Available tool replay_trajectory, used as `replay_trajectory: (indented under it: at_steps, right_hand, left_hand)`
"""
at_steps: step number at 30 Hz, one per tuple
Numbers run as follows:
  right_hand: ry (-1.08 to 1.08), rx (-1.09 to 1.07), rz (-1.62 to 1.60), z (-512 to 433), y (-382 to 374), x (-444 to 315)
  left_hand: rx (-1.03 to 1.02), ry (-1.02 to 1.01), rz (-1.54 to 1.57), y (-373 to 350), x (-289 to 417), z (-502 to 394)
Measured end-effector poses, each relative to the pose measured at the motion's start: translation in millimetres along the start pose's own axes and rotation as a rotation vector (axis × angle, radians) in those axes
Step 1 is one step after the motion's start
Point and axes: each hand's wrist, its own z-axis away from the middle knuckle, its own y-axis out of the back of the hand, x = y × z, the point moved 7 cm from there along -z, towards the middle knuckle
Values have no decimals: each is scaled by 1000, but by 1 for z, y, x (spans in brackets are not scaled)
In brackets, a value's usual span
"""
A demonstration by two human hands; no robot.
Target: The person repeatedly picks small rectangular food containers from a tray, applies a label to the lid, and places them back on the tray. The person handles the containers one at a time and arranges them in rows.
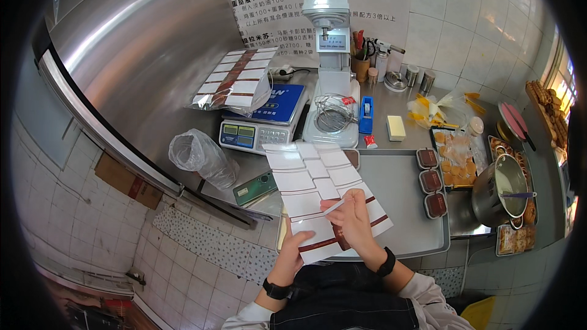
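My left hand (291, 247) grips the lower left edge of a white sheet of stickers (298, 192), thumb on top. White backing and brown bands show on the sheet, which is tilted above a metal tray (394, 233). Over the sheet's lower right part, my right hand (360, 227) pinches a thin white strip (334, 207), seen nearly edge-on, that looks like a sticker. On the tray's right side stand three small plastic boxes (430, 181) with brown tops. Another box (354, 158) is partly hidden behind the sheet's upper right edge.
Behind the tray stand a white stand mixer (332, 73), a digital scale (257, 135) bearing a bagged stack of sticker sheets (234, 78), and a blue tape dispenser (366, 114). A green phone (254, 189) and a plastic-lined container (202, 156) are left. A steel pot (488, 197) stands right.
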Motion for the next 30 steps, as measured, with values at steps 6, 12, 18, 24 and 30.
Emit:
replay_trajectory:
  at_steps: [6, 12, 18, 24, 30]
  right_hand:
    - [-119, 74, -190, 0, 9, 18]
    - [-20, 9, -431, -1, 15, -3]
    - [-7, -24, -472, 3, 21, -15]
    - [130, 81, -221, 11, 32, -23]
    - [157, 109, -233, 15, 31, -23]
  left_hand:
    - [-117, 208, 333, 11, -24, -17]
    - [-143, 70, 351, 9, -21, -9]
    - [-135, 43, 328, 5, -17, -5]
    - [-170, -10, 341, 1, -12, -5]
    - [-168, -59, 231, -6, -10, -5]
